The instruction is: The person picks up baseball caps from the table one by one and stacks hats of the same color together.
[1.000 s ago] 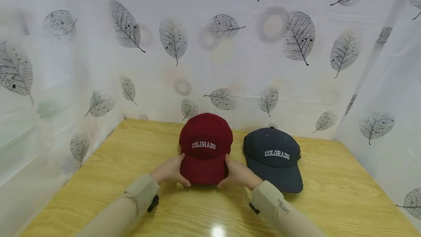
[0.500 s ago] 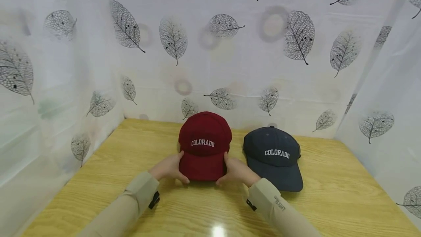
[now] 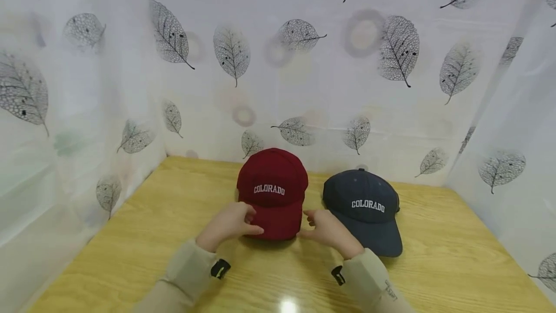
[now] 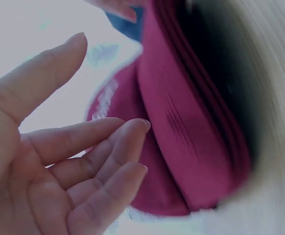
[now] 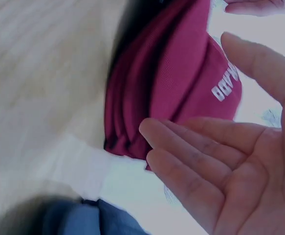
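Observation:
A red baseball cap [image 3: 272,170] with white COLORADO lettering sits on the table, brim facing me. My left hand [image 3: 229,225] hovers by the brim's left side, thumb and fingers apart, fingers slightly bent. The left wrist view shows that hand [image 4: 64,161] holding nothing, beside the red brim [image 4: 186,132]; contact cannot be told. Off the brim's right side is my right hand [image 3: 331,232], its fingers [image 5: 191,161] relaxed around nothing. Several layered edges show under the brim in both wrist views. A dark navy COLORADO cap [image 3: 360,187] lies right of the red one, behind my right hand.
Both caps stand on a light wood-grain table [image 3: 173,192], near its back edge. A white leaf-print curtain [image 3: 304,86] closes off the back and both sides. Each sleeve has a dark wrist strap [image 3: 220,268] below it.
Both hands held the red cap's brim at its sides; now they have let go. The left hand has turned and come in front of the brim, the right has drawn away. The cap barely moved.

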{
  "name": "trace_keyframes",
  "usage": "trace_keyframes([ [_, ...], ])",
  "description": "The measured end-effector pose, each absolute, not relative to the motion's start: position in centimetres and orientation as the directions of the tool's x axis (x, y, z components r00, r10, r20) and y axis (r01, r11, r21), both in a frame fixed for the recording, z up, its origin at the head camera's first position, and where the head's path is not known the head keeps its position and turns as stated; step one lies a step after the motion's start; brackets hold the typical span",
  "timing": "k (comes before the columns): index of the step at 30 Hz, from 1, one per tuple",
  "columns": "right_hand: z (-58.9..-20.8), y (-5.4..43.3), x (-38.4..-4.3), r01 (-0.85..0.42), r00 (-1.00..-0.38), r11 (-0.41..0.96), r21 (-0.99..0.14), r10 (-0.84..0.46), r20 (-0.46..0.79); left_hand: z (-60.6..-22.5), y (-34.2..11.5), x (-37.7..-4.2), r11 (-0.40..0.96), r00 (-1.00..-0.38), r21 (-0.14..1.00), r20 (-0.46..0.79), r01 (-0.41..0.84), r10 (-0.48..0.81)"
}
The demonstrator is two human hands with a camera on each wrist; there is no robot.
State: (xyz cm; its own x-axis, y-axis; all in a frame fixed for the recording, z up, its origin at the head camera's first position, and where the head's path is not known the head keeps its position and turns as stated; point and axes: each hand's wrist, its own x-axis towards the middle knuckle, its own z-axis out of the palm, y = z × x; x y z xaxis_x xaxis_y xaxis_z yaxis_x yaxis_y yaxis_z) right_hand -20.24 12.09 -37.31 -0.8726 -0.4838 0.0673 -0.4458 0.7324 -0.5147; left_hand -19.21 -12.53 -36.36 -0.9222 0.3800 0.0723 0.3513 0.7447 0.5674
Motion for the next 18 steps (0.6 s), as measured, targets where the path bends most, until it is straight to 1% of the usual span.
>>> trace_keyframes([
  [4, -36.7, 13.4, -19.8, -0.403, -0.895, 0.739, -0.54, -0.44, 0.065, -36.0, -10.9, -18.9, 0.689, -0.898, 0.607, 0.098, 0.396, 0.429],
  [8, -36.4, 14.8, -19.5, -0.37, -0.914, 0.752, -0.545, -0.4, 0.069, -36.2, -9.5, -18.9, 0.633, -0.884, 0.659, 0.109, 0.406, 0.454],
  [18, -35.6, 18.9, -18.8, -0.29, -0.951, 0.772, -0.565, -0.298, 0.08, -36.9, -4.1, -19.4, 0.564, -0.83, 0.67, 0.145, 0.483, 0.539],
])
